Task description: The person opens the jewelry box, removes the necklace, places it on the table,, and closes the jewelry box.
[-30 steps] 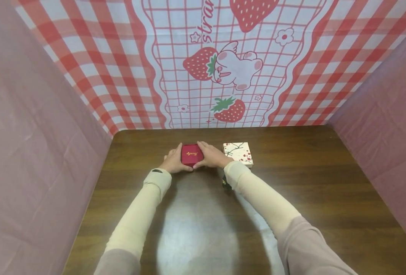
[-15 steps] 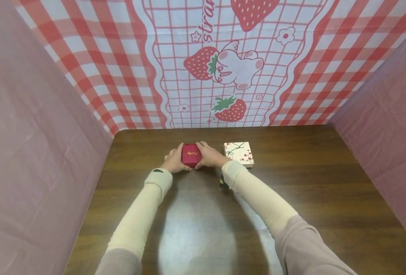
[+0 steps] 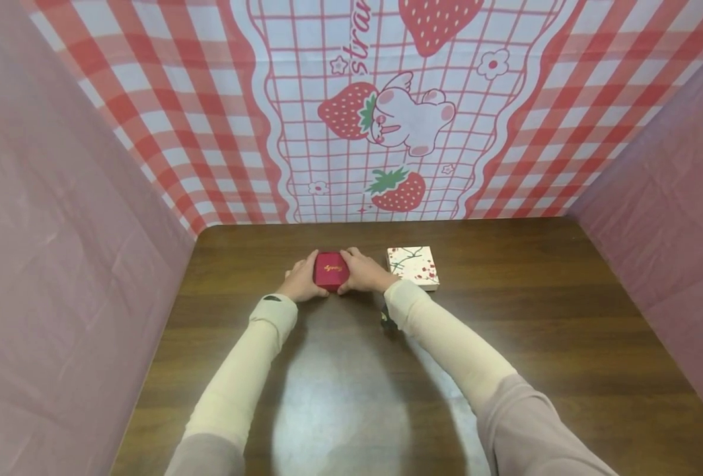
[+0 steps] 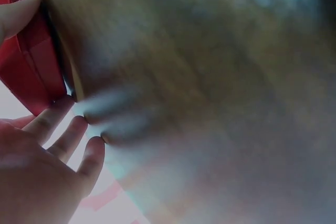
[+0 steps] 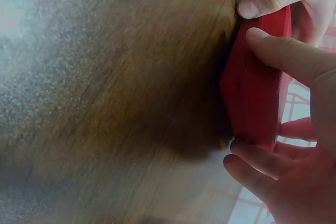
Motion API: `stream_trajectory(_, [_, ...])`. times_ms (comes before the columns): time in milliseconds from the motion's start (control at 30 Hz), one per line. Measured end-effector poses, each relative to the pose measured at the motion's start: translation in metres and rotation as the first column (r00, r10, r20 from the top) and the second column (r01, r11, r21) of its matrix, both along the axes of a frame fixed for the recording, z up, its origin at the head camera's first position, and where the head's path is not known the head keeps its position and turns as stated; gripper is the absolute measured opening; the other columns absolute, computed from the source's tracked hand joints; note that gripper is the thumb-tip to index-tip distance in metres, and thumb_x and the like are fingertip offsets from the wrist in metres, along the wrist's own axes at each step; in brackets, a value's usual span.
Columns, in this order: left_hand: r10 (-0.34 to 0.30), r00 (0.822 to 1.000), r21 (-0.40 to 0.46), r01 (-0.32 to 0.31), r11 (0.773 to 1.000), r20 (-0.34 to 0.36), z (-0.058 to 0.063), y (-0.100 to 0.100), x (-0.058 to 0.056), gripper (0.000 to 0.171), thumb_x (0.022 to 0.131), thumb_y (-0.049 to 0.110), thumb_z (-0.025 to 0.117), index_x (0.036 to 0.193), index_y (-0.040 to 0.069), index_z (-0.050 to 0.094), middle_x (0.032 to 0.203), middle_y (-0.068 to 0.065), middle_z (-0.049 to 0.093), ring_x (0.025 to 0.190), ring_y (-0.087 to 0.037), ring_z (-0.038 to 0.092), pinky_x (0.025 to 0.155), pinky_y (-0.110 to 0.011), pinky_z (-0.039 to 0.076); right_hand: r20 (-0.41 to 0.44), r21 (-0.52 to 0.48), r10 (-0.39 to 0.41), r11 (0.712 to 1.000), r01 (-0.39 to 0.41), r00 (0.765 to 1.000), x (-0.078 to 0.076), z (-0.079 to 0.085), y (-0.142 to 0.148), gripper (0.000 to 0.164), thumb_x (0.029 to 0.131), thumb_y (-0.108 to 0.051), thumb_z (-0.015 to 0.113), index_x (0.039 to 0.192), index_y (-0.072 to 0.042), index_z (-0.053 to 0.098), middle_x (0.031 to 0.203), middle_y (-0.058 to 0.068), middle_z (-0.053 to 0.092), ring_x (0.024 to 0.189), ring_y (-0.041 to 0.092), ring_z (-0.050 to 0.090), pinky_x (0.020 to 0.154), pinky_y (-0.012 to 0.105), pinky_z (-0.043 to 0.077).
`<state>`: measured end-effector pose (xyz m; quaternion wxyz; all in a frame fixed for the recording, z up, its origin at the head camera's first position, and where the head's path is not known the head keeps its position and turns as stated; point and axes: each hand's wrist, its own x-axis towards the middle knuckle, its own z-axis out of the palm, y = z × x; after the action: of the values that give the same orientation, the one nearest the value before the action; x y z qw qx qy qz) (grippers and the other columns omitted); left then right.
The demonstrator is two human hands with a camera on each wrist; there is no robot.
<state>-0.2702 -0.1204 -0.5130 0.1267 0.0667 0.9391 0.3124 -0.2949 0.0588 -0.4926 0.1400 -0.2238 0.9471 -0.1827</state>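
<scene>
A small red box (image 3: 330, 266) with gold lettering on its top sits between both hands near the far side of the table. My left hand (image 3: 300, 280) grips its left side, thumb at the near face and fingers at the far end. From the right, my right hand (image 3: 365, 272) holds it the same way. In the left wrist view the red box (image 4: 37, 61) shows angled sides and a seam. The right wrist view has both thumbs pressing the near face of the red box (image 5: 252, 98), close to the wood; whether its underside touches the table cannot be told.
A flat cream box (image 3: 413, 264) with a red blossom and branch print lies just right of the right hand. The brown wooden table (image 3: 536, 317) meets a strawberry-patterned cloth (image 3: 304, 132) at the back. Pink cloth walls (image 3: 60, 264) stand at both sides.
The right hand and its thumb have shifted very slightly, and the red box has turned a little. Both hands keep their grip on it. The cream box has stayed in place.
</scene>
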Motion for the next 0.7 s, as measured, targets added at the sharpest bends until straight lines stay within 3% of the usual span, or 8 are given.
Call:
stream_trajectory(267, [-0.024,0.999,-0.007,0.024,1.000,-0.037,-0.002,-0.001,0.003,0.108,0.070,0.024,0.084,0.154,0.006,0.020,0.150,-0.025,0.039,0.139,-0.039,0.037,0.110,-0.056,0.030,0.008,-0.005,0.006,1.000,-0.006,1.000,0.004,0.000,0.004,0.101,0.070,-0.033,0.086,0.149,-0.001,0.033,0.146,0.021,0.040,0.122,0.042,0.055,0.107,0.047,0.045])
stream_trajectory(700, [-0.037,0.999,0.037,0.038,0.999,-0.036,0.001,0.002,0.010,0.108,0.070,0.025,0.084,0.154,0.006,0.020,0.150,-0.025,0.040,0.137,-0.040,0.039,0.112,-0.058,0.030,0.012,-0.013,0.014,1.000,-0.014,1.000,0.007,0.002,0.012,0.100,0.071,-0.034,0.086,0.149,-0.001,0.033,0.146,0.020,0.040,0.123,0.038,0.055,0.108,0.045,0.044])
